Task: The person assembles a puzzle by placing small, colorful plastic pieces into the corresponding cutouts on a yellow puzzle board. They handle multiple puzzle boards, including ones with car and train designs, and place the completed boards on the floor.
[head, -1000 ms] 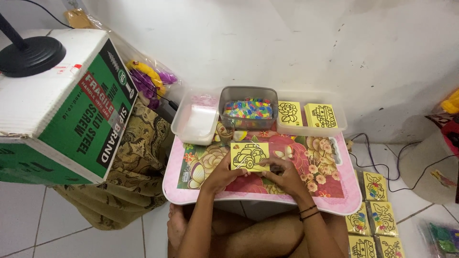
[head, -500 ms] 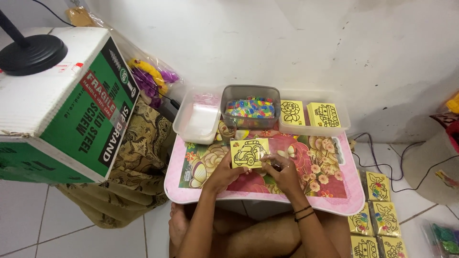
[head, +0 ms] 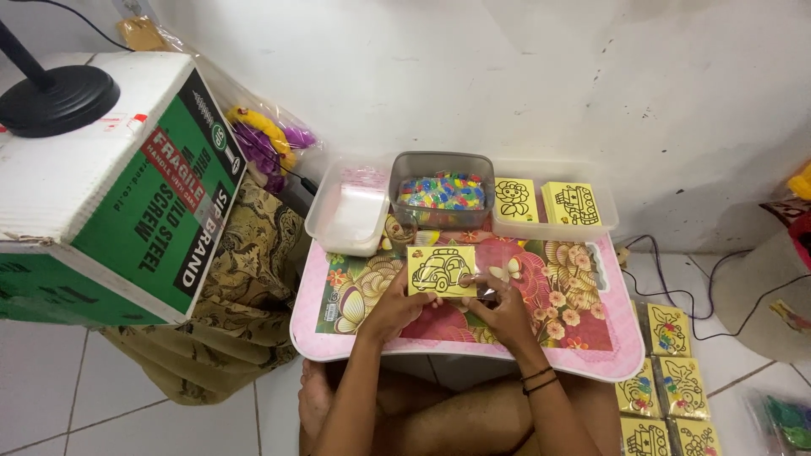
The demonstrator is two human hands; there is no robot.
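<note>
A yellow card with a black car outline lies on the pink flowered tray table. My left hand holds the card's lower left edge. My right hand pinches the card's lower right corner, where a bit of clear wrap shows. A grey tub of small coloured pieces stands just beyond the card.
A clear tub of white packets sits left of the grey tub, a clear tray with two yellow picture cards right of it. Several more cards lie on the floor at right. A large green and white carton stands at left.
The card has shifted slightly away from me on the table. My right hand has moved in from the card's side to pinch its lower right corner.
</note>
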